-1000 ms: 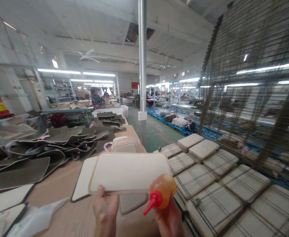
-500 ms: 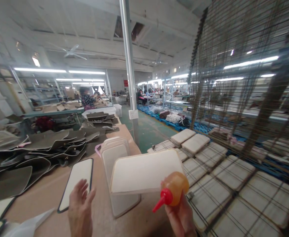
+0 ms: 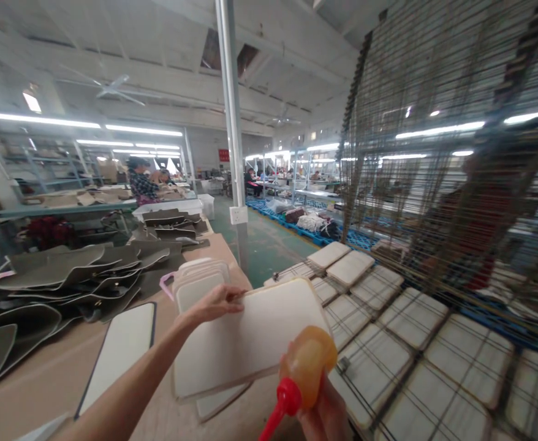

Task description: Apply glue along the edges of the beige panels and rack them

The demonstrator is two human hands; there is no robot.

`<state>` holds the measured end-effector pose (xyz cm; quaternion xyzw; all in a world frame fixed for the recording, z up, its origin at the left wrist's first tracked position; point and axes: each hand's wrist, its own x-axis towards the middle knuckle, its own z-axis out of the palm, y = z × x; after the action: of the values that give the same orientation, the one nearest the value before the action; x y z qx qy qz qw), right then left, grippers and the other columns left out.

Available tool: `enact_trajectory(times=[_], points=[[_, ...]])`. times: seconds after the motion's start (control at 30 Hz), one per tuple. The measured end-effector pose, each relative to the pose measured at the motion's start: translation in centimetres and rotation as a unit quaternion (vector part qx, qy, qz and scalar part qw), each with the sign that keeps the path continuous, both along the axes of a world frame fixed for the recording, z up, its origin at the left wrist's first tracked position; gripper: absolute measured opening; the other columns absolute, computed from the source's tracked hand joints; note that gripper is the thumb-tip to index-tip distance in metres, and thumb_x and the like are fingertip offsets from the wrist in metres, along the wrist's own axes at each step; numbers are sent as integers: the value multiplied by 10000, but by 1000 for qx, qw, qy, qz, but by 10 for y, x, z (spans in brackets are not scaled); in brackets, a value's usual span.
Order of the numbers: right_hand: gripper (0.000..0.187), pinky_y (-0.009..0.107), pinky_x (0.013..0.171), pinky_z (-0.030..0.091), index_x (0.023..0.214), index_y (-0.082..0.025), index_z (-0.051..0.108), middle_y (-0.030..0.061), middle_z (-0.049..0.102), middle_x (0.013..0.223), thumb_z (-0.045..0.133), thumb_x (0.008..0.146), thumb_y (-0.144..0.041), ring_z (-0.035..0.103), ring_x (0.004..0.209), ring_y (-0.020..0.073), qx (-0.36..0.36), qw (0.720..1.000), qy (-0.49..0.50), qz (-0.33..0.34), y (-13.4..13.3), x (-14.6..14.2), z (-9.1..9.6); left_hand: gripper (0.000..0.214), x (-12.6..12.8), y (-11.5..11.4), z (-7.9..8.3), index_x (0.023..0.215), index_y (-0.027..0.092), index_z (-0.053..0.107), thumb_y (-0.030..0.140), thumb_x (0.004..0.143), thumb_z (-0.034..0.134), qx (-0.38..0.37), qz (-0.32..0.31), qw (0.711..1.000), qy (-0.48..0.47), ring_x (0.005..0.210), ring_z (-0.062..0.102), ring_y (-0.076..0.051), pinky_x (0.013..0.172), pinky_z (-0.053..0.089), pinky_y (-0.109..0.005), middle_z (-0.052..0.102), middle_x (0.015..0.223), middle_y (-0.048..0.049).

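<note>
My left hand (image 3: 220, 302) reaches across and grips the upper edge of a white rounded panel (image 3: 255, 346) with a yellowish rim, fingers closed there. This panel is tilted over a stack of similar white panels (image 3: 200, 289). My right hand (image 3: 322, 407) is wrapped around a squeeze bottle (image 3: 309, 361) of amber liquid, its red nozzle (image 3: 282, 404) pointing down and left. The bottle overlaps the panel's lower right corner; whether my right fingers also touch the panel is hidden. Left of the stack, a dark-edged white panel (image 3: 119, 349) lies on the brown table (image 3: 168, 409), partly behind my left forearm.
Dark grey sheet pieces (image 3: 67, 288) are heaped at the left. On the right, several white panels lie on a wire rack (image 3: 423, 349), with more wire racks (image 3: 411, 147) raised above. A metal post (image 3: 232, 122) stands beyond the table. People sit at benches farther back.
My left hand has moved from above the dark-edged panel to the held panel's upper edge and closed on it. The panel and bottle have shifted left and down in view.
</note>
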<state>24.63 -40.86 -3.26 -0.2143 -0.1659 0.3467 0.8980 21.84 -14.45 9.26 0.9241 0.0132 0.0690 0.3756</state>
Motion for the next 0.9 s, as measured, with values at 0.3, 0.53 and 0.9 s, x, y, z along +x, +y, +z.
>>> enact_trajectory(times=[0.3, 0.53, 0.9], points=[[295, 311, 825, 565, 872, -260, 742, 40, 754, 862, 779, 650, -451, 700, 906, 220, -22, 992, 45, -117, -31, 11, 17, 450, -47, 21, 29, 1007, 168, 732, 332, 589, 728, -137, 57, 989, 4, 774, 582, -226, 701, 435, -277, 677, 771, -16], [450, 391, 954, 487, 1021, -214, 685, 55, 729, 996, 789, 636, -424, 671, 932, 210, -5, 947, -32, -320, -35, 60, 91, 426, -71, 30, 4, 934, 226, 768, 294, 514, 769, -210, 94, 973, -4, 929, 639, -311, 785, 487, -347, 743, 891, -58], [404, 306, 740, 535, 867, -229, 679, -13, 722, 794, 853, 503, -259, 652, 740, 139, -14, 930, -179, -321, -34, 81, 126, 409, -96, 7, 15, 896, 213, 781, 266, 493, 736, -258, 91, 961, 26, 785, 679, -282, 650, 500, -294, 753, 850, -87]])
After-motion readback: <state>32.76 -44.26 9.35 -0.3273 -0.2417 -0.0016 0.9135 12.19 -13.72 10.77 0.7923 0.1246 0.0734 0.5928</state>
